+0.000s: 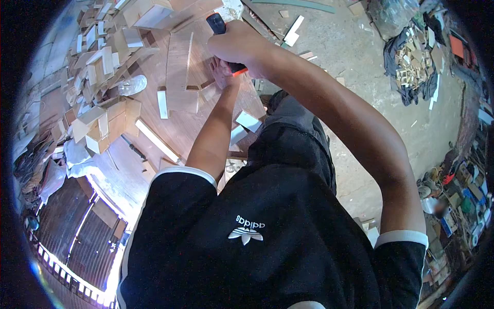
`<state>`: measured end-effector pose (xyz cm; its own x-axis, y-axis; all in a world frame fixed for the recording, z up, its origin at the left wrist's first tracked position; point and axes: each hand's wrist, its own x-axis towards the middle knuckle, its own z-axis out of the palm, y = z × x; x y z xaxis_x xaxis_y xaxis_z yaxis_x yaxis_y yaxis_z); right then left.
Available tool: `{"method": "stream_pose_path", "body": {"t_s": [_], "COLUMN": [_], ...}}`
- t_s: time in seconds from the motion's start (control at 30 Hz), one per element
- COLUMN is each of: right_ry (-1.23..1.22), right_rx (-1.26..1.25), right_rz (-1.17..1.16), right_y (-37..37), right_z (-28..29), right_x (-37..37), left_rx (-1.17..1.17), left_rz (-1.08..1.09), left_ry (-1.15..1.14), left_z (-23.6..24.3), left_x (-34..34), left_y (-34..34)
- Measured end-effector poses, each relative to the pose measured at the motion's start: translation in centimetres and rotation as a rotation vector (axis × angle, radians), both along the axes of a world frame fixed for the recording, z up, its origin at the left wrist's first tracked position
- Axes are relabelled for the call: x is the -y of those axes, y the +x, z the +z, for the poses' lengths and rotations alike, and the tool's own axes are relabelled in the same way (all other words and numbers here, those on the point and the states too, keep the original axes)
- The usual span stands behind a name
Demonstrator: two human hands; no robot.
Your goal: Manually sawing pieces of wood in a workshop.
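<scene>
My right hand (238, 45) is closed round a black-and-orange hand tool (216, 23) above the far part of the work table. The tool's middle is covered by my fist, and I cannot make out its exact kind. My left hand (224, 73) lies just below, against the wood beside the tool's lower end, its visible fingers stretched out. Left of it a brown wooden panel assembly (181, 77) with upright edges rests on the table (149, 105). A small white-faced wood strip (162, 104) lies beside that assembly.
Several box-like wooden pieces (116, 121) crowd the left side, near a clear plastic bottle (132, 85). White offcuts (248, 121) lie by my leg. A dark sack of wood scraps (414, 64) is on the concrete floor (355, 165) to the right, with clutter along the far-right wall.
</scene>
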<state>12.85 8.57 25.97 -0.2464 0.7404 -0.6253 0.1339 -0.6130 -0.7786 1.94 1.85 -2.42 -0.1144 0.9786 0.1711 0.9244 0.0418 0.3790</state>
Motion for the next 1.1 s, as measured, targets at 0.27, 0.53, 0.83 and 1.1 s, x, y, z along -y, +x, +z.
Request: {"method": "stream_pose_path", "body": {"t_s": [0.27,0.53,0.83,1.1], "right_ry": [-0.019,-0.036,-0.016,-0.085], "right_rx": [0.014,0.021,-0.028,0.0], "right_rz": [0.062,0.081,-0.025,-0.044], "right_y": [0.4,0.6,0.2,-0.7], "right_z": [1.1,0.9,-2.6,-1.2], "right_x": [0.1,-0.7,-0.2,-1.0], "left_rx": [-0.222,0.384,-0.153,0.189], "left_rz": [-0.021,0.087,0.005,0.113], "left_ry": [0.072,-0.036,-0.087,-0.206], "left_z": [0.1,0.6,0.6,1.8], "left_x": [0.8,0.2,-0.2,0.0], "left_y": [-0.3,0.7,0.2,0.1]}}
